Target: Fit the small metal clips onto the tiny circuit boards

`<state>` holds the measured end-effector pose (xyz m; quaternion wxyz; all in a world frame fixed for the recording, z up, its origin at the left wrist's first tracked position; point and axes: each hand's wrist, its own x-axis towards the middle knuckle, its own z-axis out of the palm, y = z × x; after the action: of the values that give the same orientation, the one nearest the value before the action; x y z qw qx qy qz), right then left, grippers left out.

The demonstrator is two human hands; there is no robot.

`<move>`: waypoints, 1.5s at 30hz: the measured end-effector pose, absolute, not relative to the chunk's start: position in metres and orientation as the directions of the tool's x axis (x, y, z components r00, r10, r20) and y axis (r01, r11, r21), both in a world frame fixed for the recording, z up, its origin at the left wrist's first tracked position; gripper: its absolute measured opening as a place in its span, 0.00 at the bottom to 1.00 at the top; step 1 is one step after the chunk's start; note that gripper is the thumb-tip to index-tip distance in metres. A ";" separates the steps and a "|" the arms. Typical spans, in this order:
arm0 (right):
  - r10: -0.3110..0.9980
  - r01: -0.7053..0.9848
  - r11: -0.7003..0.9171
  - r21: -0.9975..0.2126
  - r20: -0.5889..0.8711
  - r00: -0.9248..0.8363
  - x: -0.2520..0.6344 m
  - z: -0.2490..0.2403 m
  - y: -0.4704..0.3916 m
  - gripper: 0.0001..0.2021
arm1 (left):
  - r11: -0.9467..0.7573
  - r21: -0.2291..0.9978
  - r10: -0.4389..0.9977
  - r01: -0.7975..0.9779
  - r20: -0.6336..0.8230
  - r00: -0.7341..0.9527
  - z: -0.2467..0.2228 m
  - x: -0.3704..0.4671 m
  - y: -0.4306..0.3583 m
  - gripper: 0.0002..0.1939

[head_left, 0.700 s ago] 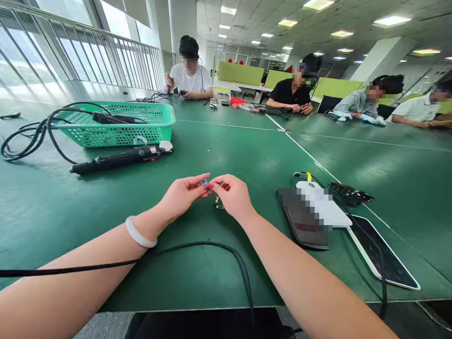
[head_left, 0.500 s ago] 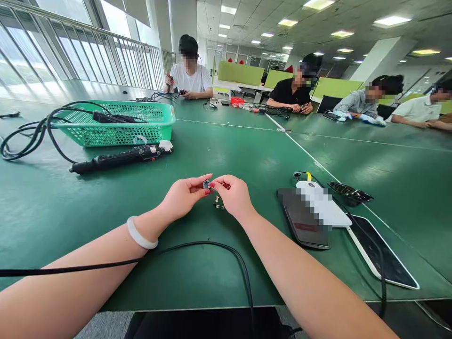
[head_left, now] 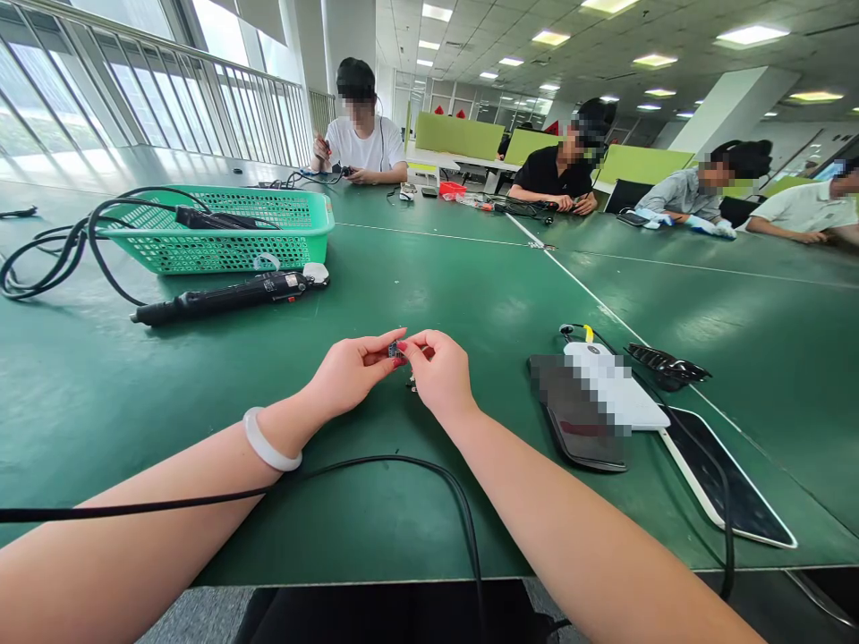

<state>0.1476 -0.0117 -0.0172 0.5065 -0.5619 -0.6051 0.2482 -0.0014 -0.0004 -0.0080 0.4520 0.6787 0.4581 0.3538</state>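
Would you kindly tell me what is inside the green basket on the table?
Inside the green basket a dark, elongated object shows, with black cable looping across its left end. The front wall covers much of the bottom; anything lower cannot be made out.

A green-topped counter (head_left: 403,291) spreads across the near and middle ground, grey carpet (head_left: 194,617) showing below its near edge. At left, a metal railing (head_left: 201,62) runs before bright windows (head_left: 223,38). Lime-green partitions (head_left: 468,137) stand far off beneath a tiled ceiling (head_left: 516,25) with lit panels (head_left: 752,37); a white pillar (head_left: 735,107) rises at far right.
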 end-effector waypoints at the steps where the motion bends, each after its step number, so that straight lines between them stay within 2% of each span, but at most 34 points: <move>1: 0.928 0.438 0.250 -0.864 0.343 0.146 0.147 -0.017 -0.012 0.10 | -0.171 0.939 0.941 0.298 0.067 0.331 -0.009 -0.001 0.000 0.28; 8: 0.945 0.401 0.240 -0.884 0.307 0.111 0.149 -0.019 -0.011 0.10 | -0.077 0.984 0.942 0.162 0.019 0.334 -0.008 0.001 -0.001 0.28; 16: 0.987 0.327 0.122 -0.937 0.148 0.057 0.157 -0.018 -0.009 0.12 | 0.018 0.992 0.923 0.127 -0.066 0.380 -0.006 0.003 -0.002 0.29; 19: 0.966 0.421 0.198 -0.885 0.249 0.071 0.158 -0.018 -0.011 0.10 | 0.018 0.992 0.913 0.124 -0.067 0.402 -0.008 0.002 -0.002 0.29; 22: 0.915 0.545 0.314 -0.778 0.402 0.046 0.156 -0.018 -0.015 0.09 | 0.047 0.995 0.908 0.089 -0.079 0.411 -0.008 0.002 -0.002 0.30; 25: 0.894 0.576 0.352 -0.738 0.447 0.026 0.154 -0.015 -0.016 0.09 | 0.063 0.996 0.907 0.059 -0.082 0.413 -0.006 0.003 -0.004 0.31; 29: 0.957 0.431 0.265 -0.862 0.290 -0.009 0.162 -0.007 -0.012 0.09 | 0.072 0.997 0.899 0.018 -0.073 0.431 -0.004 0.003 -0.005 0.29; 31: 0.970 0.406 0.228 -0.885 0.242 -0.019 0.171 -0.004 -0.008 0.11 | 0.098 0.995 0.904 -0.006 -0.086 0.419 -0.005 0.002 -0.004 0.27; 33: 0.979 0.489 0.198 -0.849 0.190 -0.067 0.181 -0.003 -0.005 0.11 | 0.129 0.991 0.915 -0.021 -0.110 0.389 -0.005 0.001 -0.002 0.24; 38: 0.968 0.733 0.242 -0.636 0.109 -0.225 0.193 -0.012 -0.002 0.09 | 0.169 0.985 0.933 -0.027 -0.151 0.327 -0.007 -0.001 0.000 0.19; 40: 0.959 0.764 0.274 -0.585 0.105 -0.263 0.191 -0.016 -0.001 0.06 | 0.201 0.979 0.926 -0.032 -0.179 0.332 -0.008 -0.001 0.001 0.19; 45: 0.949 0.788 0.308 -0.534 0.110 -0.297 0.189 -0.018 0.000 0.07 | 0.244 0.967 0.911 -0.072 -0.203 0.358 -0.010 -0.002 0.003 0.20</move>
<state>0.1894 0.0003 -0.0184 0.2077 -0.5552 -0.7817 0.1937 -0.0023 0.0025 -0.0098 0.6622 0.4904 0.4281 0.3711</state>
